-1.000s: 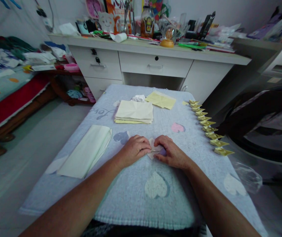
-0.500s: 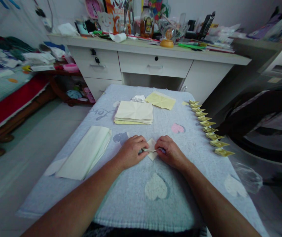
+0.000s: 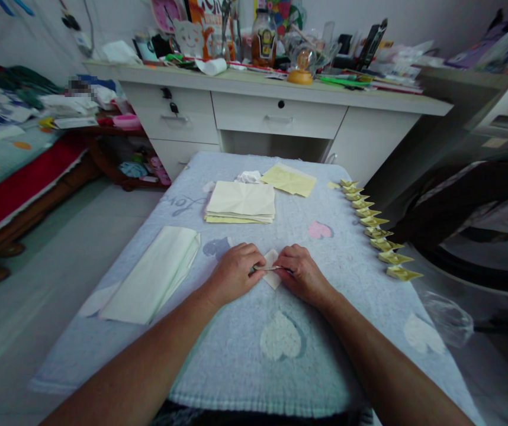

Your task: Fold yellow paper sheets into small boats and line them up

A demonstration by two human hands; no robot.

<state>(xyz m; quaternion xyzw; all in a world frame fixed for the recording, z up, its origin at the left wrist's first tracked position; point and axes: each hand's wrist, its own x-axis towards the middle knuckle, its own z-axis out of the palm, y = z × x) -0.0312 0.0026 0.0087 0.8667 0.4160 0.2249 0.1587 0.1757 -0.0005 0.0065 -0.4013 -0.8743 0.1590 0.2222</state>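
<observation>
A small piece of folded cream paper [image 3: 272, 278] lies on the cloth between my two hands, its corners pointing away from me and toward me. My left hand [image 3: 240, 268] pinches its left side, fingers curled. On the right side, my right hand [image 3: 301, 271] pinches it too, fingers bent over it. A raised fold runs across the middle from one hand to the other. The fingertips hide both side edges. Beyond my hands sits a stack of creased cream and yellow paper sheets [image 3: 240, 200].
Folded yellow paper boats [image 3: 373, 222] line the table's right edge. A folded pale green paper bundle [image 3: 154, 275] lies left. Behind the stack are a crumpled white tissue [image 3: 249, 177] and a yellow sheet [image 3: 290, 180]. A cluttered white desk [image 3: 280, 121] stands beyond the cloth-covered table [image 3: 236, 355].
My right hand has shifted slightly left, so my hands are a little closer together. The paper's middle fold now looks straighter and more pressed together between them.
</observation>
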